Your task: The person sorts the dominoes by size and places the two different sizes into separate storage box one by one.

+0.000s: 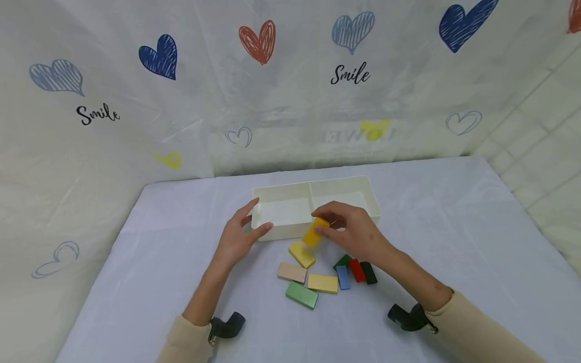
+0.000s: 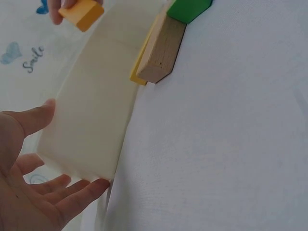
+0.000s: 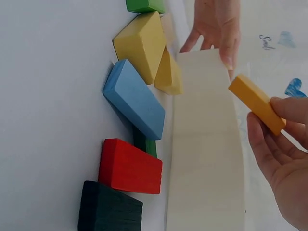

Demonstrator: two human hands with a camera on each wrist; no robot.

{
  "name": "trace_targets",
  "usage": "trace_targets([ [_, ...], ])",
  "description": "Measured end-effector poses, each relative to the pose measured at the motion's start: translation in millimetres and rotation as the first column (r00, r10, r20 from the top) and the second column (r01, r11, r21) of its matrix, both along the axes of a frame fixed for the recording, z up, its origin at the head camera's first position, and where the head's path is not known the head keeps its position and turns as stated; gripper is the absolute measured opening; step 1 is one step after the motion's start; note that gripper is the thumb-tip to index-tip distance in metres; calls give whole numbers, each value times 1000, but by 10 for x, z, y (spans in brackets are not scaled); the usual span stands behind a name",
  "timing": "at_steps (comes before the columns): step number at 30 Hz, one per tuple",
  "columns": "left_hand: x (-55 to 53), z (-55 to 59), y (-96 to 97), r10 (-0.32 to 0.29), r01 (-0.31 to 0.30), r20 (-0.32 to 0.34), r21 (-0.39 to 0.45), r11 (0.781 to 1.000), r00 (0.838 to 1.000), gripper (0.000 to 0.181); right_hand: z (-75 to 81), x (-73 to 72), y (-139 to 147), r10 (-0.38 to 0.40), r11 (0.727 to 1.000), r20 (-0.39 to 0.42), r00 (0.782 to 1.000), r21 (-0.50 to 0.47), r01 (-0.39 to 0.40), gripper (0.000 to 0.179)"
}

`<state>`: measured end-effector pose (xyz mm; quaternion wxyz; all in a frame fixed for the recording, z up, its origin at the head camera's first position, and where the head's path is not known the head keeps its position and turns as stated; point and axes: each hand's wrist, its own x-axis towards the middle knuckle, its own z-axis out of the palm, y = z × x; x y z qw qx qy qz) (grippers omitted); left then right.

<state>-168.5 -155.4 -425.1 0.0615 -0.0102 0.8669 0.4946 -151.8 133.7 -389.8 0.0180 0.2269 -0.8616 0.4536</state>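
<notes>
A white two-compartment box lies across the table. My left hand spreads round its left front corner, thumb at the front rim and straight fingers against the end wall. Between thumb and fingertips my right hand pinches an orange-yellow block, held tilted just in front of the box's front wall. In the right wrist view this block is above the rim. Close under it lies a yellow block. A beige wooden block, another yellow block and a light green block lie nearer.
Right of those blocks lie a blue block, a red block, a dark green block and a green block, partly covered. A white cloth covers the table. A wall sheet with printed hearts hangs behind.
</notes>
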Motion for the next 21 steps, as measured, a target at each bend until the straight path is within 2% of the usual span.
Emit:
trace_targets([
  [6,1,2,-1,1,-1,-1,3,1000,1000,80,34,-41,-18,-29,996,3,1000,-82,30,32],
  [21,-2,2,14,14,-14,9,-9,1000,1000,80,91,-156,-63,-69,982,63,996,-171,79,30],
])
